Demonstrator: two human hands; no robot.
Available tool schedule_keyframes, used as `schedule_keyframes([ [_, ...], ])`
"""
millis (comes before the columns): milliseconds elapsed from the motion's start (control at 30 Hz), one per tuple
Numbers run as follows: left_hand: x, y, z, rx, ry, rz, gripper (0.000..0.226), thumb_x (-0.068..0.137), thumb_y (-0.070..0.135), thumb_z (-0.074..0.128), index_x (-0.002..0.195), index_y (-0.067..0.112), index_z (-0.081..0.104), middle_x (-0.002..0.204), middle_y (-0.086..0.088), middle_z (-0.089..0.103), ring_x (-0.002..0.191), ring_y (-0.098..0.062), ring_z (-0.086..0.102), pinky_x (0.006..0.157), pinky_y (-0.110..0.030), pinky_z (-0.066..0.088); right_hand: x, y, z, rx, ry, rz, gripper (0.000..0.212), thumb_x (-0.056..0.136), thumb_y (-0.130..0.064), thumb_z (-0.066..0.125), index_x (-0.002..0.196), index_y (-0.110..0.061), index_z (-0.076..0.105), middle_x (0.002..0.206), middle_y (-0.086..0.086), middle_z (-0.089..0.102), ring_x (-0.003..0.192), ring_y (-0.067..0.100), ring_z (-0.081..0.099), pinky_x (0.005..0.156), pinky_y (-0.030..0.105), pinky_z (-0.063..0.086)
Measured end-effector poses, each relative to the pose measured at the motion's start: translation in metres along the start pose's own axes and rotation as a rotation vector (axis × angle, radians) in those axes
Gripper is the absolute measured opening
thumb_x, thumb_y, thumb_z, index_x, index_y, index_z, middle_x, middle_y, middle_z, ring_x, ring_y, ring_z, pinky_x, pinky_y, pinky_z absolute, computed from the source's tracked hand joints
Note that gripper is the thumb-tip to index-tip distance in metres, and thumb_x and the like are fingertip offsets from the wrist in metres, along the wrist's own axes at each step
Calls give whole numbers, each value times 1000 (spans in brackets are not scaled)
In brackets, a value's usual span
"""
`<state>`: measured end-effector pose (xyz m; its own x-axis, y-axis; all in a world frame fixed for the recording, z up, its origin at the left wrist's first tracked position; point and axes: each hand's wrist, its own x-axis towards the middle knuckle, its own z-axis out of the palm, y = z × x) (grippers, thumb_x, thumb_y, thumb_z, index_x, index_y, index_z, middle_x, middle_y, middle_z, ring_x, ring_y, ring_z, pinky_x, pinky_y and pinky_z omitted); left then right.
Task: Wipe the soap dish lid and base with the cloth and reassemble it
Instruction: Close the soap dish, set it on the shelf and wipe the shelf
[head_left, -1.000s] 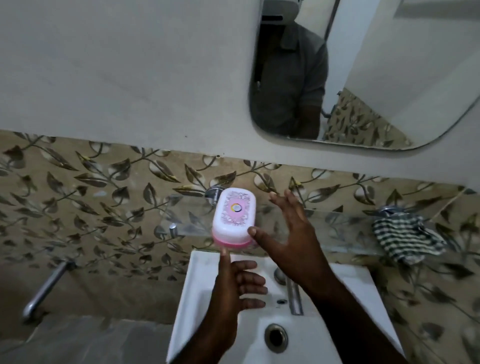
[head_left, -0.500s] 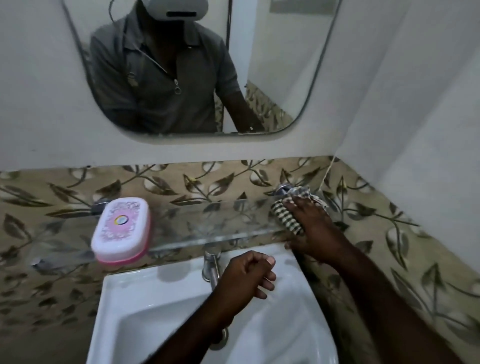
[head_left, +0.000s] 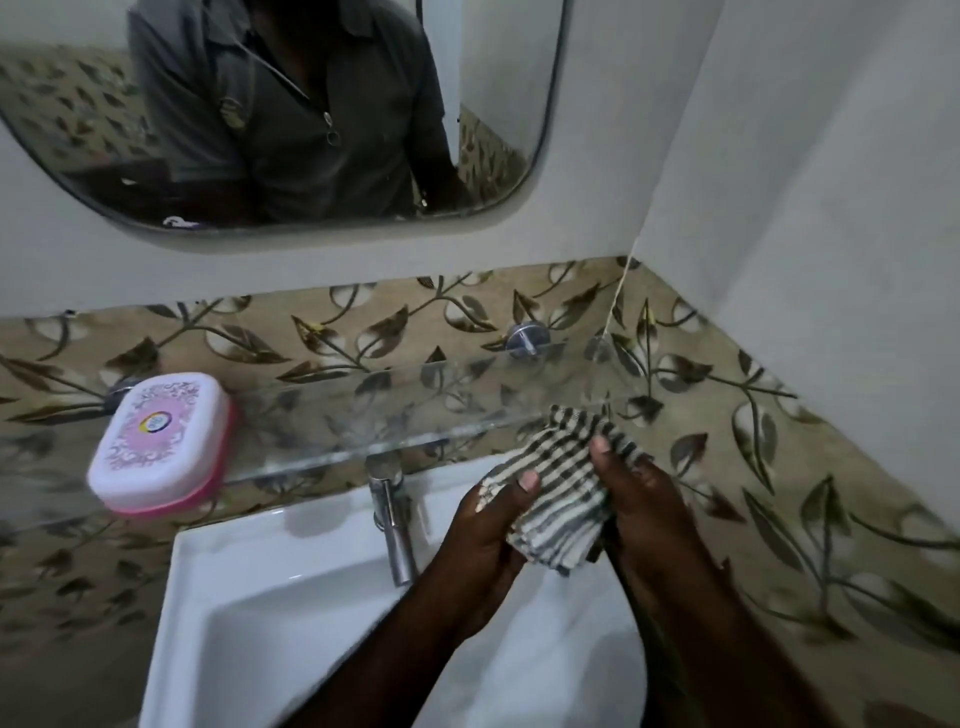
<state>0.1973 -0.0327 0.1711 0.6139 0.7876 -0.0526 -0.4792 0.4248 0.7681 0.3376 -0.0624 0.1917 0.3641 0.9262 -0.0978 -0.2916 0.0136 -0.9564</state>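
Observation:
The soap dish (head_left: 158, 444) stands closed at the left end of the glass shelf (head_left: 374, 415): a white lid with a pink pattern over a pink base. Over the right side of the sink, both hands hold the striped dark-and-white cloth (head_left: 563, 499). My left hand (head_left: 488, 530) grips its left edge with the thumb on top. My right hand (head_left: 636, 499) pinches its right side, thumb pressed on the fabric. The cloth is folded and bunched, well to the right of the dish.
A white sink (head_left: 291, 597) lies below with a chrome tap (head_left: 392, 514) at its back edge. A mirror (head_left: 291, 114) hangs above the leaf-patterned tiles. A chrome shelf bracket (head_left: 527, 338) sits on the wall, and a white side wall (head_left: 831, 208) closes the right.
My right hand lifted the cloth off the shelf's right end and brought it down over the sink. My left hand rose and took hold of its other side.

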Motion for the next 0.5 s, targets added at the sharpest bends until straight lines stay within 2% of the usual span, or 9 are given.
schedule_keyframes([
  [67,0,-12,3,-32,110,-74,39,92,14,57,129,2,56,127,-21,62,115,-39,60,93,-49,50,2,21,-8,-51,50,27,22,98,-22,53,106,-11,71,101,10,76,95,27,72,77,35,57],
  [133,1,-28,-5,-30,200,-159,34,91,11,58,124,4,61,121,-19,66,112,-38,63,97,-52,48,7,39,-19,-21,78,84,22,99,-18,52,102,-12,73,97,9,77,91,24,73,72,29,58],
  [233,5,-45,-20,-12,293,-259,33,87,11,62,119,6,63,115,-18,69,106,-37,66,96,-55,49,16,64,-42,102,28,199,24,98,-13,49,110,-5,69,103,13,75,94,26,72,70,28,59],
  [300,10,-56,-35,19,420,-280,29,86,5,63,115,8,62,104,-16,73,92,-35,70,82,-48,57,25,83,-56,54,23,291,22,95,-3,53,112,-3,68,101,16,75,88,26,73,64,30,59],
  [367,19,-64,-53,110,573,-276,34,86,-4,60,113,16,59,93,-13,74,73,-27,71,62,-36,58,36,101,-64,-166,33,390,22,89,0,60,110,-3,68,94,14,75,77,23,71,55,26,54],
  [433,32,-66,-64,216,616,-253,43,85,-9,58,116,20,58,95,-17,72,70,-25,70,56,-31,56,50,113,-65,-317,59,414,24,85,-3,67,109,-2,66,90,13,74,72,22,68,52,24,51],
  [500,50,-64,-73,291,617,-199,49,86,-11,56,121,23,57,98,-18,71,73,-25,70,57,-31,56,69,115,-61,-309,98,353,27,83,1,69,109,0,63,89,13,72,71,21,67,51,23,52],
])
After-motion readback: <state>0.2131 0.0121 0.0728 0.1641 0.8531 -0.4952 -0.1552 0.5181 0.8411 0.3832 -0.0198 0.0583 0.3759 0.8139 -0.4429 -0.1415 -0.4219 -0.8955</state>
